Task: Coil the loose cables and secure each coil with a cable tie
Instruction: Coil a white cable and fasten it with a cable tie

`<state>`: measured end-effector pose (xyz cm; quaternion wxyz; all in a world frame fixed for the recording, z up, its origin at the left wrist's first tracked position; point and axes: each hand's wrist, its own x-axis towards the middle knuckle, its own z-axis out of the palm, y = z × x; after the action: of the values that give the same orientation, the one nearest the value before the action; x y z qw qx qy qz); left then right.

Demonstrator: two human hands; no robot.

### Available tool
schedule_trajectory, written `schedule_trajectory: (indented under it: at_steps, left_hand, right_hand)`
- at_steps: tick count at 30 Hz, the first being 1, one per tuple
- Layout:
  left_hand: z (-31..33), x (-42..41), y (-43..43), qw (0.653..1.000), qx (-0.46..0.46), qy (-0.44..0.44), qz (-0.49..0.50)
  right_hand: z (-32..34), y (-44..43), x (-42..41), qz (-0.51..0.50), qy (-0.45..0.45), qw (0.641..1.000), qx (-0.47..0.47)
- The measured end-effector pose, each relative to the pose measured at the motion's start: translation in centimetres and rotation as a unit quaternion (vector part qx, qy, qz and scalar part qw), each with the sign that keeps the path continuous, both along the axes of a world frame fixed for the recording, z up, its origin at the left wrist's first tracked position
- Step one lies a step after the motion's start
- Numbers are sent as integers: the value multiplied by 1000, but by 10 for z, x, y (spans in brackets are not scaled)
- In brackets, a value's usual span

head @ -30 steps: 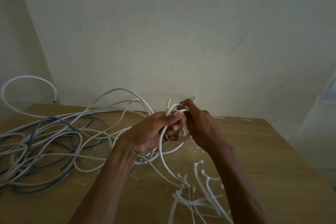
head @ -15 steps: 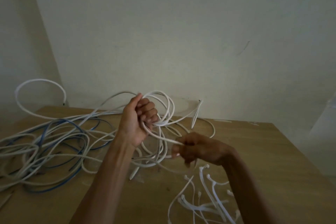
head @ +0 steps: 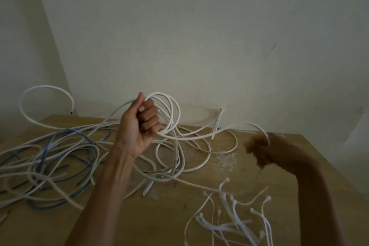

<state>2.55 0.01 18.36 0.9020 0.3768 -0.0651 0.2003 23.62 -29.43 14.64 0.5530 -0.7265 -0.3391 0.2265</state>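
The person is holding the left hand (head: 139,128) raised above the table (head: 149,225), fist upright with the thumb side facing the camera, and is clenching it around several gathered loops of the white cable (head: 171,106). Those loops are standing out from the finger side of that hand, arcing up above the knuckles and curving back down into the grip. From under the same fingers a single strand of the cable is stretching away to the right, across the gap to the right hand (head: 259,151), which is hanging lower and well apart from the left. The right hand is smeared by motion blur; its fingers are looking curled into a fist with the strand meeting its top, so it is apparently gripping the cable there, though the blur is hiding just how the fingers are lying. Beneath and just beyond the left hand, more of the white cable is lying in slack loops on the table. Out past the left wrist, on the side away from the right hand, a blue cable (head: 79,131) is lying tangled with other white lengths. Below the right forearm, toward the person, loose cable ties (head: 235,223) are lying scattered in a pile, touched by neither hand.
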Motion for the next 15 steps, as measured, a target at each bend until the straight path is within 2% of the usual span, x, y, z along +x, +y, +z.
schedule_trajectory:
  at_steps: [1,2,3,5,7,9,11,13,15]
  left_hand:
    - [0,2,-4,1000,14,14,5]
    - [-2,5,-9,999,27,26,6]
    - [-4,8,-13,999,38,34,2]
    - [-8,13,-20,998,48,43,-11]
    - [-11,18,-24,996,67,52,-11]
    - [-15,23,-28,993,95,64,-10]
    - [-17,28,-35,990,118,83,-1]
    - [-19,32,-44,987,124,104,6]
    - [-20,35,-50,985,125,115,8]
  right_hand:
    - [5,0,-6,130,61,989,22]
    - [11,4,-13,205,126,967,82]
    - [18,9,-17,212,202,944,153]
    - [31,23,-22,96,330,906,247]
    - [37,36,-26,-28,357,885,298]
    - [37,49,-34,-118,294,892,323]
    - [37,63,-49,-174,147,928,294]
    - [35,77,-67,-183,-34,958,218]
    - [32,92,-84,-147,-178,962,145]
